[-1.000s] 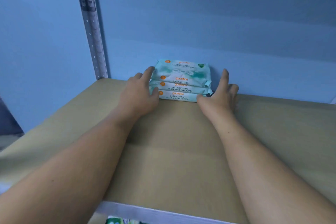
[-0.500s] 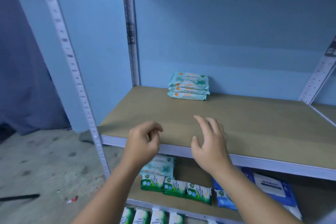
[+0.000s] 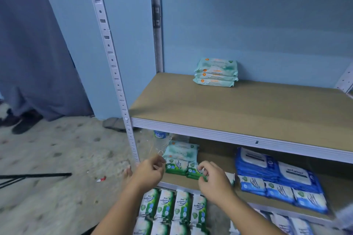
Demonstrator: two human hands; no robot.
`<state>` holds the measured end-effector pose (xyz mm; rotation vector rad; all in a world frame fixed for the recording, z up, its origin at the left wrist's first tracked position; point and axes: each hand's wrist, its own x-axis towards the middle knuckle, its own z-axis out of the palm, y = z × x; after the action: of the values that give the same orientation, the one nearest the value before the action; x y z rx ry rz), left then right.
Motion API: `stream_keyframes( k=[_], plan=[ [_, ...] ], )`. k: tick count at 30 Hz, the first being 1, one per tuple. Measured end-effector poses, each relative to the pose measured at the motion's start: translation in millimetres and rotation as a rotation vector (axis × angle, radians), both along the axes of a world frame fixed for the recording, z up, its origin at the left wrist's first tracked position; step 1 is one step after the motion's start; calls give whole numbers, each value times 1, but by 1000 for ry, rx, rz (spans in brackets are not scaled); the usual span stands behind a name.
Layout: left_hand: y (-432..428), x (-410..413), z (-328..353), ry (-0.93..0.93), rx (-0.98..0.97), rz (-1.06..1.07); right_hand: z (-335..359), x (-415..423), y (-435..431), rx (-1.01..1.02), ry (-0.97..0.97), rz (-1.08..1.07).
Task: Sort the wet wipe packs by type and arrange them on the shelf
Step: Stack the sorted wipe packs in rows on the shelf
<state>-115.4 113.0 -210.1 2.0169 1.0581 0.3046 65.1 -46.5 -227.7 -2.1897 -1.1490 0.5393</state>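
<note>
We are seeing the left hand [image 3: 150, 171] with its fingers curled and thumb near the forefinger, hovering just beside the left edge of a small green-and-white wet wipe pack [image 3: 175, 167]; nothing is showing in its grasp, and the blur is keeping us from telling whether it is touching that pack. The right hand [image 3: 212, 177] is curling its fingers [image 3: 203, 170] over the neighbouring green-and-white pack [image 3: 192, 172], but we cannot tell if it is actually gripping it. Both packs are lying at the front left of the tan board middle shelf [image 3: 214, 157], with pale teal flat packs [image 3: 180, 151] sitting just behind them and a clear plastic water bottle with a blue label [image 3: 159, 139] standing further back. To the right, large dark blue wipe packs [image 3: 267, 168] are lying on the same board, with a row of small blue-and-white packs [image 3: 282, 191] in front of them. Below the hands, tall green-and-white packs [image 3: 172, 206] are standing side by side on the lowest level. Above, a small stack of pale mint packs with orange dots [image 3: 215, 72] is resting at the back of the tan upper shelf [image 3: 229, 110], against the light blue wall [image 3: 248, 15]. A white perforated metal upright [image 3: 112, 63] is framing the rack's left front corner. Beyond it, a grey speckled concrete floor [image 3: 57, 158] is spreading out, carrying a grey sandal [image 3: 114, 123], thin black rods [image 3: 34, 175] and a red-and-white scrap [image 3: 101, 179], while a dark blue curtain [image 3: 28, 44] is hanging at far left.
</note>
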Motion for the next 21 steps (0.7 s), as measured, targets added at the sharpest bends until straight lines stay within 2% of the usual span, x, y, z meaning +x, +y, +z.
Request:
stream_keyframes(
  k=[5, 8, 13, 18, 21],
  plan=[
    [40, 30, -46, 41, -34, 28, -38, 45, 46, -203, 277, -137],
    [64, 51, -86, 32, -76, 56, -75, 81, 77, -251, 335, -210],
    [109, 105, -149, 72, -121, 158, -129, 134, 131, -156, 331, -361],
    [144, 145, -197, 119, -106, 184, -185, 166, 178, -89, 581, -381],
    [156, 161, -215, 145, -5, 234, -210, 170, 195, -84, 613, -361]
  ],
)
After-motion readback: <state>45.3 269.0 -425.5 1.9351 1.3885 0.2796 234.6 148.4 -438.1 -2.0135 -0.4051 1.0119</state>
